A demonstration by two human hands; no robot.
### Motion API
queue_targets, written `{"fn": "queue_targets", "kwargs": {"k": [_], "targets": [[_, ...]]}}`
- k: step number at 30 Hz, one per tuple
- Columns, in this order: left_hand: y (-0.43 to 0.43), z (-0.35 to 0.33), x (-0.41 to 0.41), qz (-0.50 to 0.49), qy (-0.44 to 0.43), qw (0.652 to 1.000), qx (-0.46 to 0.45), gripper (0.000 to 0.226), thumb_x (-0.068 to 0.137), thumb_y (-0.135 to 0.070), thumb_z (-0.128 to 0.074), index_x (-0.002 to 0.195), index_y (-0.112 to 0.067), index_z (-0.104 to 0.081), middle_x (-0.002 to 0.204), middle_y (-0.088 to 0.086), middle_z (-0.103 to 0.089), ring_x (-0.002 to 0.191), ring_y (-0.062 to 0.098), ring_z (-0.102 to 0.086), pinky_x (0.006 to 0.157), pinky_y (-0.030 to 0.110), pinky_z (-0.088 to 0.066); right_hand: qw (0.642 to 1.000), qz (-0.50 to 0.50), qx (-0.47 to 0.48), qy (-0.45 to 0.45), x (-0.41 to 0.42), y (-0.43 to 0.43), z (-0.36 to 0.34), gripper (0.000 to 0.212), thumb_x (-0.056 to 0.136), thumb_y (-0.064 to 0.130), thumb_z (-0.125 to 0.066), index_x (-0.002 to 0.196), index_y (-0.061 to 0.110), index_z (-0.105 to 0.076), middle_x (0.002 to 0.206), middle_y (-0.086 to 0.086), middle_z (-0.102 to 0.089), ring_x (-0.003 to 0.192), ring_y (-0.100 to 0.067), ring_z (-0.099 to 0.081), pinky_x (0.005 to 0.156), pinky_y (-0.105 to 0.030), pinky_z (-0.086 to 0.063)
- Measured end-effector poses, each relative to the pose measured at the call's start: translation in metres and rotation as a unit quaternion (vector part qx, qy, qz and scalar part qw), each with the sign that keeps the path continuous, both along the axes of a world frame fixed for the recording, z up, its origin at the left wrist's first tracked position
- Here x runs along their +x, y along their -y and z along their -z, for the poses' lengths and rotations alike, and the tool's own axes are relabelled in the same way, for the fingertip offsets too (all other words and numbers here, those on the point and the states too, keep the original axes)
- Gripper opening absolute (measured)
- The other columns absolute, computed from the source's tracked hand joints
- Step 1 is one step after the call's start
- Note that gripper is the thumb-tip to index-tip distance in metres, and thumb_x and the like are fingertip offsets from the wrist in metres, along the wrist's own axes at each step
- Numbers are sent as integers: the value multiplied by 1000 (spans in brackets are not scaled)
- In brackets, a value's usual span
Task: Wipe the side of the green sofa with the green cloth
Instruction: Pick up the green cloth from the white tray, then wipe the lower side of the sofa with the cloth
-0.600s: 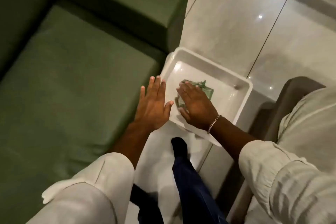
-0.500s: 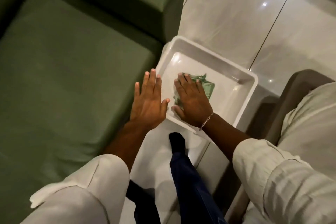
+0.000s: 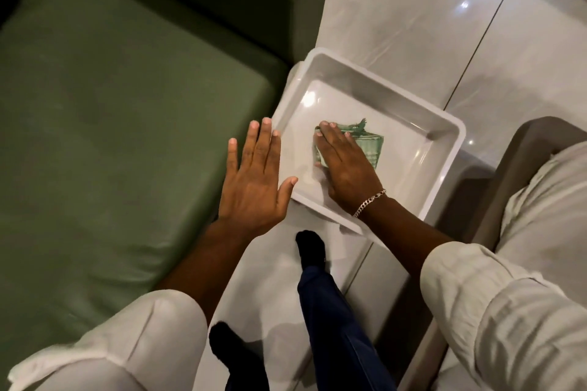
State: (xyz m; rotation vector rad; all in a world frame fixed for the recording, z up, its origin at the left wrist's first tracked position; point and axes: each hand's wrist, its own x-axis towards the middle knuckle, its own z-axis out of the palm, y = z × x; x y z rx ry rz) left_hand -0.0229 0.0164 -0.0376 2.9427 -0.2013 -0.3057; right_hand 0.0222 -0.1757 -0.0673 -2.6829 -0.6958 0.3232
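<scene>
The green sofa (image 3: 111,120) fills the left half of the head view, and its arm's side panel (image 3: 309,9) faces the tiled floor. A folded green cloth (image 3: 370,146) lies in a white plastic tray (image 3: 444,168) on the floor beside the sofa. My right hand (image 3: 346,165) rests flat on the cloth with its fingers stretched out, covering the cloth's left part; the thumb lies along the cloth's near edge. My left hand (image 3: 254,187) hovers open, fingers spread, over the sofa seat's edge just left of the tray, holding nothing.
The tray's left corner sits close against the sofa. My feet in black socks (image 3: 311,247) stand on the glossy floor tiles (image 3: 413,9) just near of the tray. A beige seat (image 3: 514,143) rises at the right, close to the tray's right side.
The view has shifted so that the tray sits higher and more to the right. My right hand stays on the cloth. My left hand has spread a little by the tray's edge.
</scene>
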Motion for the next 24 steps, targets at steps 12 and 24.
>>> {"fn": "queue_targets", "kwargs": {"k": [12,24], "targets": [[-140,-10,-181,-6,-8,999,43,78,94,-53,-27,152,-1,-28,163,18,-22,153,34,-14,121,58,-14,964,98,219,117,-168,-94,-75,46,95,6,-44,140,-4,-37,149,-23,-37,143,-31,-31,118,-43,-29],[-249,99,-352,135,20,976,168,81,89,-50,-42,155,-6,-22,166,13,-14,154,31,-12,121,58,-16,925,254,283,-20,-388,-236,137,46,94,8,-48,139,4,-44,149,-16,-44,138,-22,-38,115,-17,-24]]}}
